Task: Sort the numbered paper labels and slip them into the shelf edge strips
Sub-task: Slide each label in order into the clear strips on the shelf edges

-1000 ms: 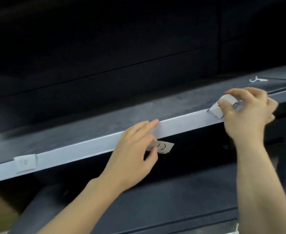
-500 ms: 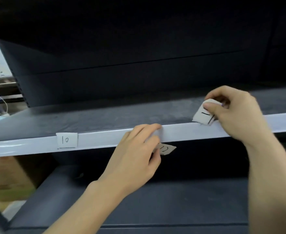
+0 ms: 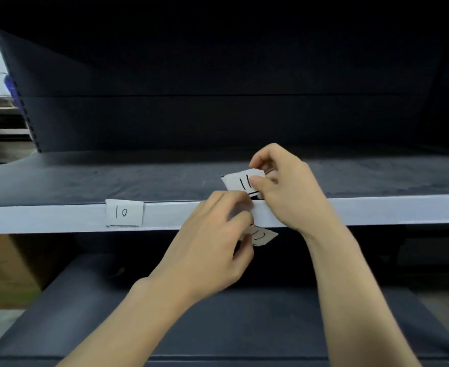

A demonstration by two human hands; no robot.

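right hand fingers pinch label 11 | left hand fingers clamp label 12 | advice: seat lower edge into strip squarely

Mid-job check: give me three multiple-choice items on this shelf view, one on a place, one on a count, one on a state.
1. Where is the label marked 10?
A. Seated in the shelf edge strip
B. Lying on the lower shelf
C. On the floor

2. How many numbered labels show?
A. One
B. Three
C. Five

3. What state is the label marked 11 in?
A. Already slipped into the strip
B. Pinched by the right hand just above the strip
C. Lying loose on the shelf

Answers:
1. A, its paper sits flat in the strip's face.
2. B, the 10, the 11 and the label marked 12, which pokes out below the strip from the left hand.
3. B, the thumb and fingers hold it, and it is not yet in the strip.
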